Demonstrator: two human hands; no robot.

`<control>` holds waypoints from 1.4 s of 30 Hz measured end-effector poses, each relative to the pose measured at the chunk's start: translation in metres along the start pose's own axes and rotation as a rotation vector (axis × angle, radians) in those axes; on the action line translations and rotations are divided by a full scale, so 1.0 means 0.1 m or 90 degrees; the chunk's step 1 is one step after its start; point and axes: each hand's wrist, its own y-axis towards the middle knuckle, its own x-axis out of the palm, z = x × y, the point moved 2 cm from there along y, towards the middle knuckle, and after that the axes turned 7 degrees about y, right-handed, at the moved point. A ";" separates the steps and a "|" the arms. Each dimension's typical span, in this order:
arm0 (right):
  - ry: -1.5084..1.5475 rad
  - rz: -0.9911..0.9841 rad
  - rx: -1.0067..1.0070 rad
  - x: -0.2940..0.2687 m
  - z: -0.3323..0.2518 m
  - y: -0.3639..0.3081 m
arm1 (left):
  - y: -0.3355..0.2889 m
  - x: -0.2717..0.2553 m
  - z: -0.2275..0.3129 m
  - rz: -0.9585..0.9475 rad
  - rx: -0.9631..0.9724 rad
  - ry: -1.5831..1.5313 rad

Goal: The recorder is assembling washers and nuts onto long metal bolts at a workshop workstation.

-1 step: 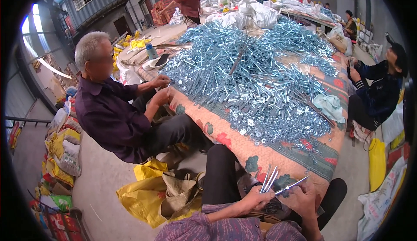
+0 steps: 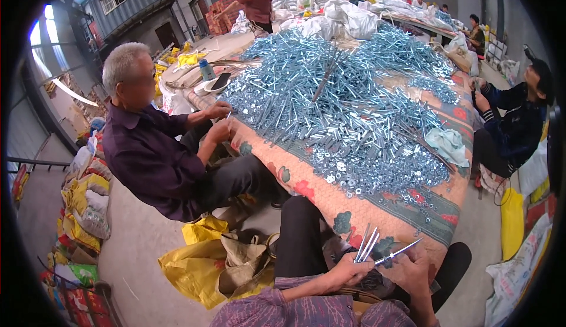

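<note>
— Where are the bolts you're working on?

— A small bundle of bolts (image 2: pixel 365 245) stands in my left hand (image 2: pixel 349 273), fingers closed round the lower ends, the shanks fanning up and a little to the right. One single bolt (image 2: pixel 400 251) is in my right hand (image 2: pixel 416 268), pinched at its near end.

— Which way does that single one lie?

— Its long axis runs from my right hand up and to the right, tip pointing toward the far table edge. Its near end sits just beside the bundle, so the two hands are close together, the left one slightly nearer the bundle's heads.

— And the supply?

— The pile (image 2: pixel 348 97) of bolts and washers lies far from me, straight ahead and above my hands, spread over the flowered cloth (image 2: pixel 306 185). Loose washers (image 2: pixel 354 179) reach closest, just beyond the cloth's near edge. My right hand is the nearer one to them.

— Anyone else close?

— A person in a dark shirt (image 2: pixel 150 156) sits at the left, hands at the pile's left edge; another sits at the far right (image 2: pixel 519 121). A yellow bag (image 2: pixel 194 268) lies on the floor to my left.
</note>
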 end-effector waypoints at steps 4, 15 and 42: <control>-0.035 -0.024 -0.006 -0.08 0.21 -0.01 | 0.04 0.02 -0.06 -0.014 0.005 0.012; 0.002 0.039 0.107 -0.02 0.24 -0.01 | 0.03 -0.01 -0.03 0.041 0.102 0.131; 0.060 0.045 -0.001 0.03 0.16 -0.03 | -0.09 0.02 -0.01 0.080 0.110 0.165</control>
